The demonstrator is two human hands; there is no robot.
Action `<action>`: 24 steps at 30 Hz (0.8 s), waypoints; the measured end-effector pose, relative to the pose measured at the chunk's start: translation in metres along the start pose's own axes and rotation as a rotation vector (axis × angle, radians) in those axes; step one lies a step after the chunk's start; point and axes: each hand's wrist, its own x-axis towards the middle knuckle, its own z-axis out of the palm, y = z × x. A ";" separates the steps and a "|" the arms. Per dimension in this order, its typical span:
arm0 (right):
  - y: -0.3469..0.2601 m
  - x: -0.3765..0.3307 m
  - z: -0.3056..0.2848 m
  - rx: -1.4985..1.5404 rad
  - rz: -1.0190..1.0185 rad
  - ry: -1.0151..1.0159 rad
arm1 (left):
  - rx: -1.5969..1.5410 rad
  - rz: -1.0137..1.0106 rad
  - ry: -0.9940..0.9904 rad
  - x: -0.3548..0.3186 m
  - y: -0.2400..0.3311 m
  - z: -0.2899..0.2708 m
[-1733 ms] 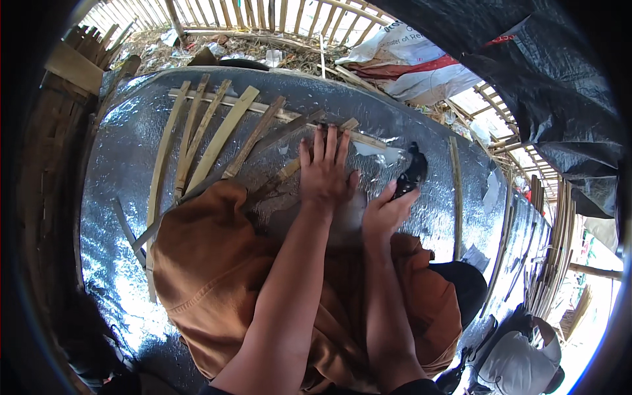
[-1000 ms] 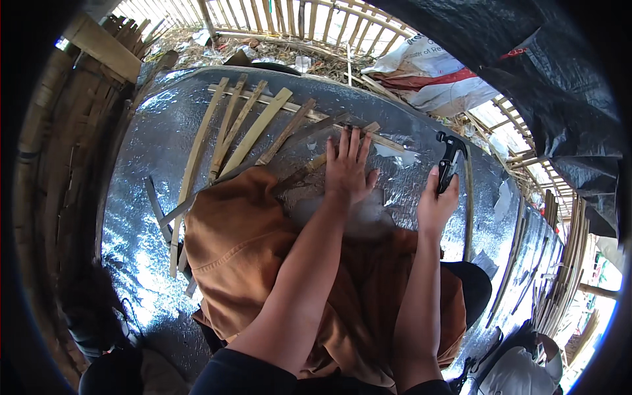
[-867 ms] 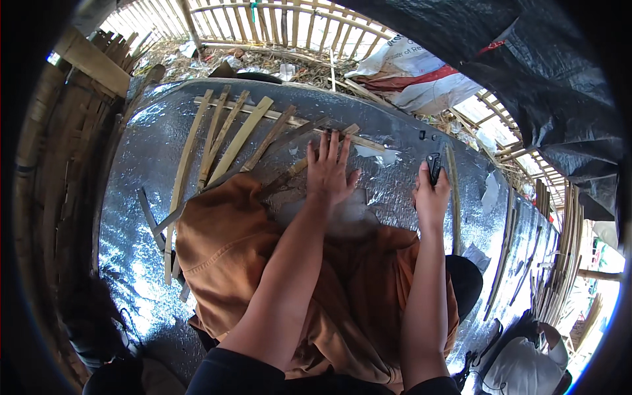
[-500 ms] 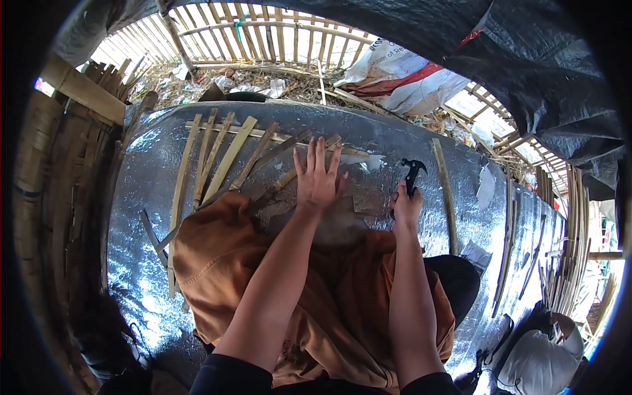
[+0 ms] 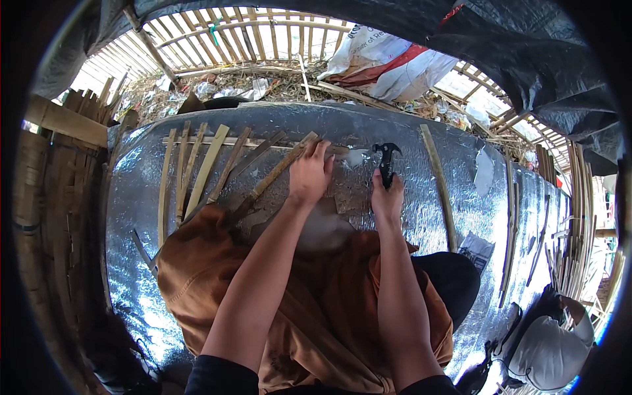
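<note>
My right hand (image 5: 388, 199) grips a black claw hammer (image 5: 387, 161) by its handle, head up, just above the silver foil sheet (image 5: 408, 171). To its left, my left hand (image 5: 311, 176) has its fingers bent down at the top end of a bamboo slat (image 5: 282, 166). Its fingertips meet where that slat crosses a thin crosswise bamboo strip (image 5: 227, 141); whatever they pinch there is hidden. Further left, several more slats, among them a pale wide slat (image 5: 206, 172), lie side by side over the same strip.
A lone slat (image 5: 439, 184) lies right of the hammer. Brown cloth (image 5: 224, 263) covers my legs. Bamboo pieces (image 5: 56, 197) stand at the left, others (image 5: 579, 217) at the right. A person in a pale top (image 5: 550, 352) is at lower right. Black tarp (image 5: 520, 52) hangs overhead.
My left hand went from flat with spread fingers to bent fingers at the slat's top end. The hammer, in my right hand, sits closer to it. The whole view has shifted slightly.
</note>
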 end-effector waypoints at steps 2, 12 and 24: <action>-0.006 -0.003 0.000 -0.034 -0.014 -0.018 | 0.050 0.038 0.023 0.005 -0.005 -0.001; -0.012 -0.004 0.000 0.033 0.002 -0.016 | -0.048 0.056 0.058 0.013 -0.012 0.008; -0.010 -0.003 -0.002 0.014 -0.012 -0.002 | -0.065 0.047 0.066 0.014 -0.010 0.007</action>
